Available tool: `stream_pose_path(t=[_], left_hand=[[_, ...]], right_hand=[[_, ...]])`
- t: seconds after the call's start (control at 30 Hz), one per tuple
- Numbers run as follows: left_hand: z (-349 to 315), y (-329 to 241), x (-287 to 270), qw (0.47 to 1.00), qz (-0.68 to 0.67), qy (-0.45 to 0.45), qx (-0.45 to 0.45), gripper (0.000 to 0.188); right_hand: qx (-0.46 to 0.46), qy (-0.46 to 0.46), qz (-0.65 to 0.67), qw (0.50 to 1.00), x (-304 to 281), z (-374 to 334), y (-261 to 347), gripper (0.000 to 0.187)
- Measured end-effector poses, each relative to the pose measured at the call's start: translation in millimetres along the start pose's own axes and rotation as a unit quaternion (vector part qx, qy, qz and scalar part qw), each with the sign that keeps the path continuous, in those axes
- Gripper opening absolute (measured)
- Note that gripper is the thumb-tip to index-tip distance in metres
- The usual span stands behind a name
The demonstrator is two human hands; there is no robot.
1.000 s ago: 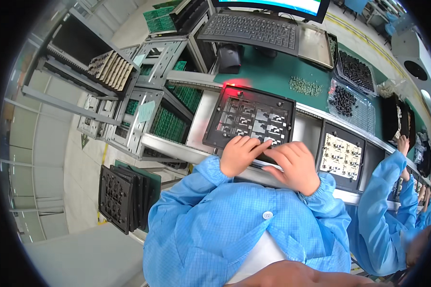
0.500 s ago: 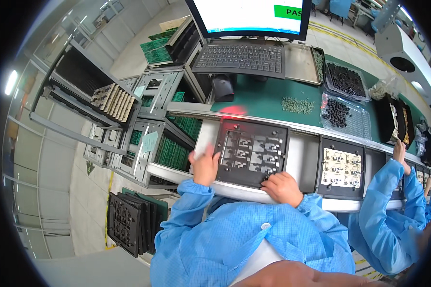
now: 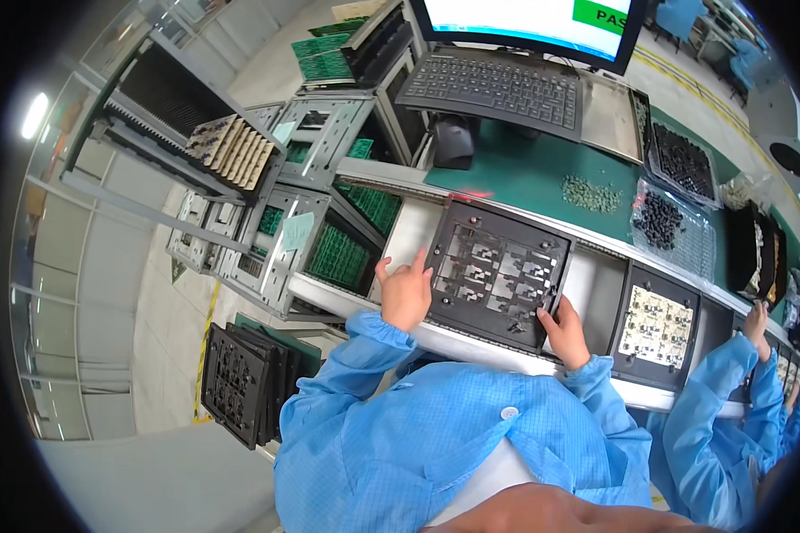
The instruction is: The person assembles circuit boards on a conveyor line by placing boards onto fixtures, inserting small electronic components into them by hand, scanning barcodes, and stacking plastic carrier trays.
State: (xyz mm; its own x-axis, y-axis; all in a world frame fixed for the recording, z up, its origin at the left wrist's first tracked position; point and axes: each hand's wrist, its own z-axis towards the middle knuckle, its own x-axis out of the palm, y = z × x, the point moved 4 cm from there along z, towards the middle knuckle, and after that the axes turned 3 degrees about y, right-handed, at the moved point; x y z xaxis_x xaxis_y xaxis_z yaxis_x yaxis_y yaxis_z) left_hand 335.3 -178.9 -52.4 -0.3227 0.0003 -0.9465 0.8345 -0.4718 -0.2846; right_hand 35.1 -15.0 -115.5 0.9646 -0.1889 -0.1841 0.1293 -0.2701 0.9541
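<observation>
A black fixture tray with metal-lined cut-outs lies on the pale conveyor track before me. Beside its left edge is my left hand, fingers spread, a fingertip close to or touching the rim. My right hand takes the tray's lower right edge, thumb on the rim and fingers along its outer side. To the right on the same track sits another black tray with cream-coloured circuit boards.
Behind the track, a green mat holds small pale parts, black parts in clear trays, a mouse and a keyboard under a monitor. Board racks stand left; black trays are stacked low left. A co-worker's sleeves are at right.
My right hand has shifted from the tray's lower right corner up along its right edge. My left hand stays at the left edge. The whole view has turned slightly, and the red glow has shrunk.
</observation>
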Motion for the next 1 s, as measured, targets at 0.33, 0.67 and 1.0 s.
stream_pose_path(t=[0.33,0.67,1.0], left_hand=[[-4.3,15.2,0.0,0.998,-0.067,-0.018,-0.001,0.051],[79.3,197.2,-90.4,0.908,-0.126,-0.39,-0.083,0.034],[155.3,370.0,-210.5,0.603,-0.451,-0.44,-0.489,0.052]], right_hand=[[-0.076,-0.029,-0.055,0.995,8.4,-9.6,37.5,0.048],[-0.107,-0.04,-0.056,0.992,9.5,-9.8,11.6,0.057],[0.015,-0.074,-0.024,0.997,0.0,-0.4,2.9,0.059]])
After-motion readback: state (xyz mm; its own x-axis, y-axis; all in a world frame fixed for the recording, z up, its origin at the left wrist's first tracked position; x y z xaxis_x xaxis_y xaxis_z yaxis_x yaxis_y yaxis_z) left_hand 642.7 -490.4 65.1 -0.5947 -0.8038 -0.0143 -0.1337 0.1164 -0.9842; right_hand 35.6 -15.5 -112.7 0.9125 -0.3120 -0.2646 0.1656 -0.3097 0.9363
